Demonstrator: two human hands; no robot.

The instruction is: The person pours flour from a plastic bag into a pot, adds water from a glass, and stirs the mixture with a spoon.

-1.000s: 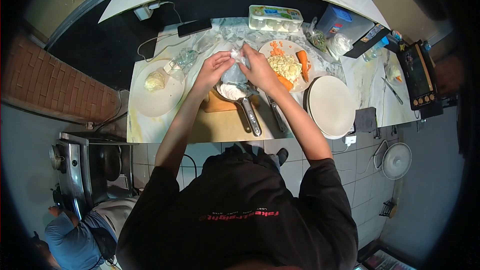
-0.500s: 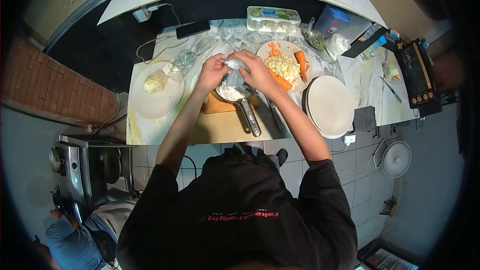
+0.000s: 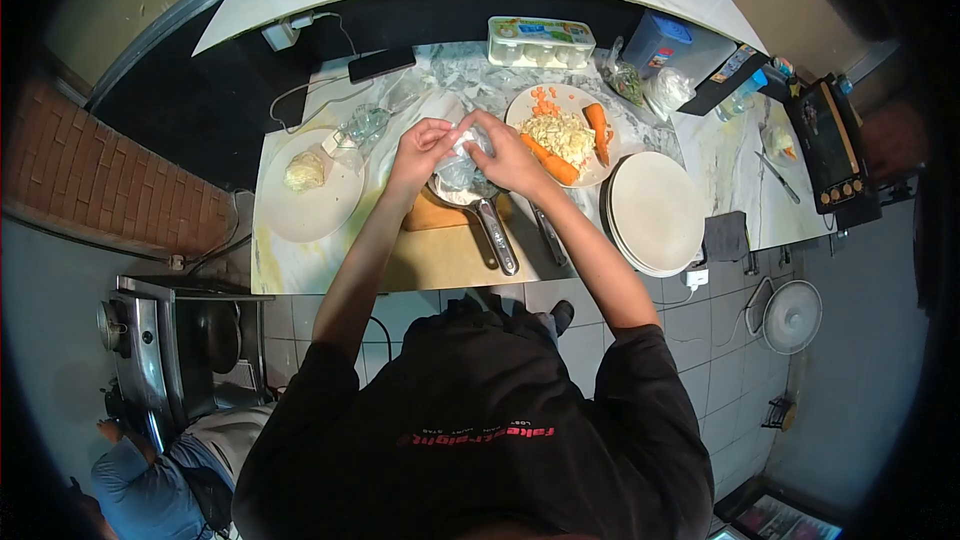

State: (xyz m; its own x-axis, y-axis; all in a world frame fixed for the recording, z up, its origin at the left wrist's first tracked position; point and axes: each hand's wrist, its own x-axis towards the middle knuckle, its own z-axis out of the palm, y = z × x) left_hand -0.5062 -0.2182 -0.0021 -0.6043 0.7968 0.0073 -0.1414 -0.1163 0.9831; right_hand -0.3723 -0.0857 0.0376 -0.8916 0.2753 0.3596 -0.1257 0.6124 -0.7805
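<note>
My left hand (image 3: 425, 148) and my right hand (image 3: 512, 158) meet at a clear plastic bag (image 3: 461, 172), their fingers closed on its top. The bag hangs over a pan (image 3: 496, 238) whose dark handle points toward me. White powder (image 3: 458, 197) shows in the pan below the bag; the rest of the pan is hidden by the bag and my hands. Under the pan lies a wooden cutting board (image 3: 425, 216), and a knife (image 3: 549, 238) rests to its right, partly beneath my right forearm.
A plate (image 3: 519, 110) of pale chopped food and carrots (image 3: 596, 128) stands back right, near stacked plates (image 3: 657, 210). On the left, another plate (image 3: 315, 225) holds a cabbage piece (image 3: 304, 171). Behind are an egg carton (image 3: 541, 42) and a phone (image 3: 381, 64). A person (image 3: 150, 480) is at lower left.
The bag now hangs fuller and wider below my fingers, covering more of the pan. My hands have shifted slightly, fingers still at the bag's top. The view has moved a little.
</note>
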